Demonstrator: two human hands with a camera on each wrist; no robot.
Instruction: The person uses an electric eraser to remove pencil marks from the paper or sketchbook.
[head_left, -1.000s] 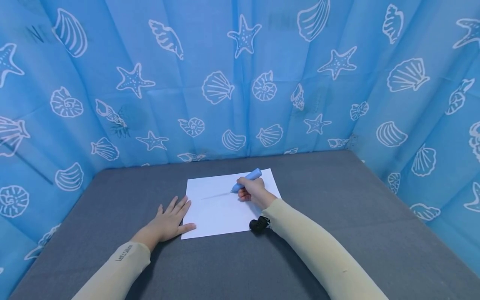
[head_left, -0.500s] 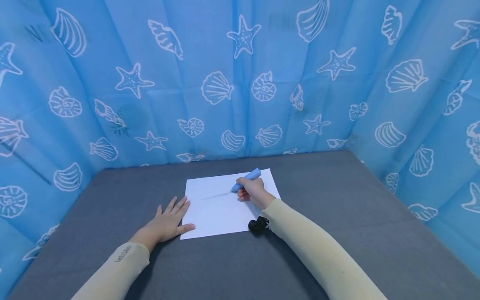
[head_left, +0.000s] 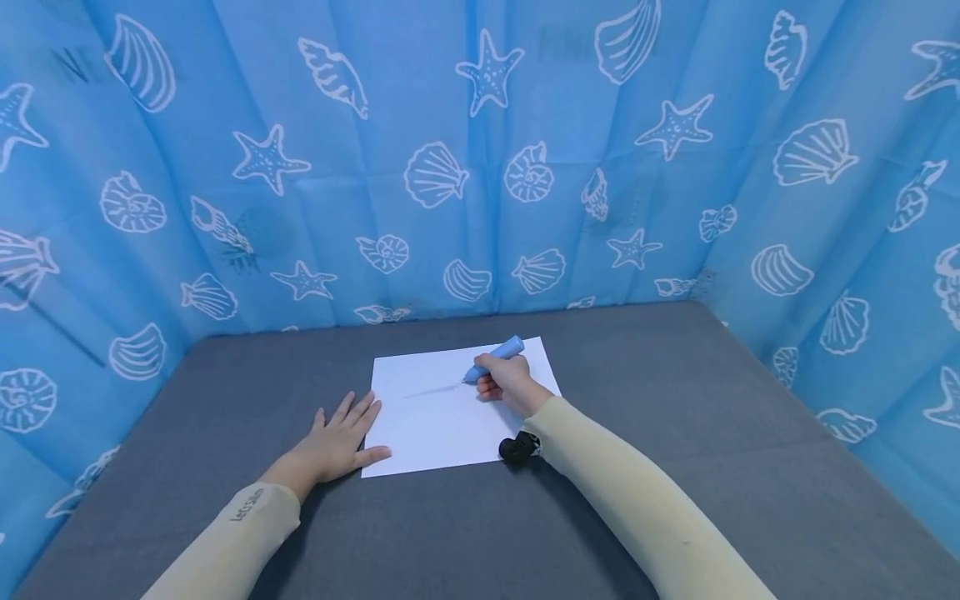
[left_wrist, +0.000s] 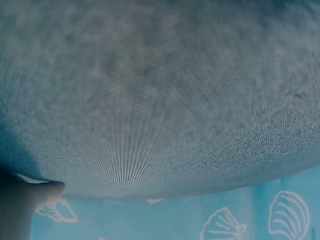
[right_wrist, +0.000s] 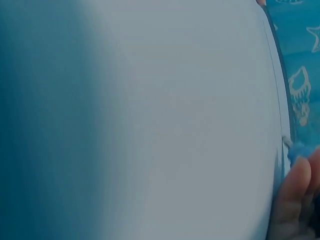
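Observation:
A white sheet of paper (head_left: 427, 433) lies on the grey table. My right hand (head_left: 510, 382) pinches a thick blue pen (head_left: 507, 349), tilted with its narrow tip down at the paper. From the tip, a thin faint line (head_left: 431, 392) runs left across the sheet. In the right wrist view the fingers (right_wrist: 295, 182) grip the pen (right_wrist: 300, 150) at the right edge, and the line reaches its tip. My left hand (head_left: 337, 446) lies flat with spread fingers, its fingertips and thumb over the paper's left edge. The left wrist view shows mostly table cloth (left_wrist: 150, 100) and a thumb (left_wrist: 47, 194).
The grey table (head_left: 660, 400) extends on all sides of the paper. Behind and beside it hangs a blue curtain (head_left: 442, 100) with white shells and starfish. A small black device (head_left: 517, 450) sits at the right wrist, over the paper's lower right corner.

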